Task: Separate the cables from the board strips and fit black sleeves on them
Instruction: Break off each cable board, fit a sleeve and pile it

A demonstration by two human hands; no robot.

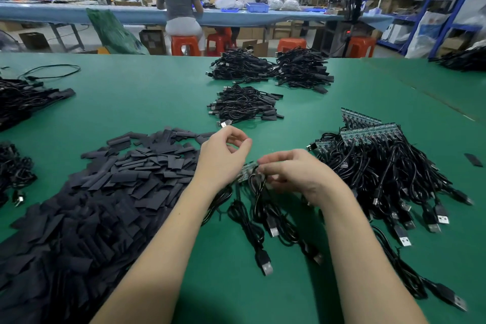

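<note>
My left hand (223,155) and my right hand (292,171) meet over the green table (147,102), both pinching a short green board strip (246,172) whose black USB cables (263,218) trail toward me. The strip is mostly hidden between my fingers. To the left lies a big heap of flat black sleeves (105,192). On the right sits a pile of cables still joined to board strips (373,134), their USB plugs (434,218) fanned out.
Three bundles of sleeved cables (247,105) lie farther back at the middle of the table. More cable heaps sit at the left edge (23,102) and the far right (465,60). One loose sleeve (473,159) lies at the right. Two people sit at a blue bench behind.
</note>
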